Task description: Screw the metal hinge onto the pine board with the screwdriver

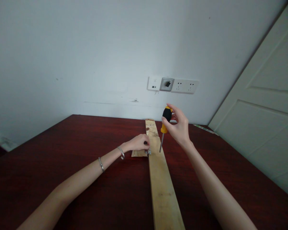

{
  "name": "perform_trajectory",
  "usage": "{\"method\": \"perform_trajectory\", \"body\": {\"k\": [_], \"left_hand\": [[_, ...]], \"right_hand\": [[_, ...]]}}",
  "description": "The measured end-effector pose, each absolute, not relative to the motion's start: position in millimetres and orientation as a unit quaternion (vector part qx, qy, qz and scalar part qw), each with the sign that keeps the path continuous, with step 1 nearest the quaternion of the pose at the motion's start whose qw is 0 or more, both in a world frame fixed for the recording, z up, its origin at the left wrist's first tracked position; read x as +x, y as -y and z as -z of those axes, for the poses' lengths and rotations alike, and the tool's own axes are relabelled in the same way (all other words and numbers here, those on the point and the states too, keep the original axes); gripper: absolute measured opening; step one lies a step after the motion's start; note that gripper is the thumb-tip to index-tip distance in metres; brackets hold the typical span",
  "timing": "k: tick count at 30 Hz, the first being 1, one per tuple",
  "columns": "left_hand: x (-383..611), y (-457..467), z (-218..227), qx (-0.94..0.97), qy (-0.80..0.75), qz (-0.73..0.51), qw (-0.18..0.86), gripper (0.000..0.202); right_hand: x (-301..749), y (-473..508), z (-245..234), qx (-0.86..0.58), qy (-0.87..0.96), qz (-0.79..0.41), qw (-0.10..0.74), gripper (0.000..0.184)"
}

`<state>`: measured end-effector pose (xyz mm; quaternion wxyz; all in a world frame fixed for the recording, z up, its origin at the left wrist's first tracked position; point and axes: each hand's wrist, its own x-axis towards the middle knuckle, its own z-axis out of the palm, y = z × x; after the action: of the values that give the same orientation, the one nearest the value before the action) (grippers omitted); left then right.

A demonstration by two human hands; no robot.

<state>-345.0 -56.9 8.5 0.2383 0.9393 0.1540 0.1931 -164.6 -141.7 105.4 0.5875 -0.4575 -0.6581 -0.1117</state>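
while the person's right hand [177, 126] pinches a yellow-and-black screwdriver [167, 119] upright between thumb and fingertips, its thin steel shaft [161, 142] points down over a long pine board [161, 179], the tip sitting over the wood not far from the board's left edge; whether it touches, i can't tell from here. the left hand [137, 143] is just beside it, fingers curled together and clamped on a small metal fitting [148, 152] at that same edge, with a short offcut of wood [138, 153] under the palm, sticking out to the left. two silver bangles [121, 152] ring the left wrist and forearm. the board runs across a dark red wooden table [62, 153] toward the wall, below a white socket panel [172, 84], and a pale panelled door [261, 95] stands at the right. the fingers hide most of the fitting, so its shape is hard to make out.
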Motion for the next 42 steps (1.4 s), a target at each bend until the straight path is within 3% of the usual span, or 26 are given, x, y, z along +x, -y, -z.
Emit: {"method": "perform_trajectory", "body": {"k": [7, 15, 22, 30, 42], "left_hand": [[-344, 56, -14, 0.919, -0.194, -0.231, 0.253, 0.007], [-365, 46, -44, 0.930, -0.177, -0.253, 0.198, 0.006], [-450, 23, -67, 0.944, -0.262, -0.140, 0.144, 0.007], [-540, 9, -52, 0.917, -0.360, -0.019, 0.171, 0.008], [-549, 11, -24, 0.899, -0.393, -0.016, 0.195, 0.008]], "right_hand": [[-165, 142, -106, -0.456, 0.660, 0.110, 0.586, 0.050], [-165, 143, -106, -0.454, 0.658, 0.111, 0.591, 0.049], [-164, 141, -104, -0.457, 0.657, 0.108, 0.589, 0.050], [-166, 137, -98, -0.457, 0.664, 0.105, 0.582, 0.054], [-171, 140, -97, -0.457, 0.667, 0.105, 0.579, 0.052]]}}
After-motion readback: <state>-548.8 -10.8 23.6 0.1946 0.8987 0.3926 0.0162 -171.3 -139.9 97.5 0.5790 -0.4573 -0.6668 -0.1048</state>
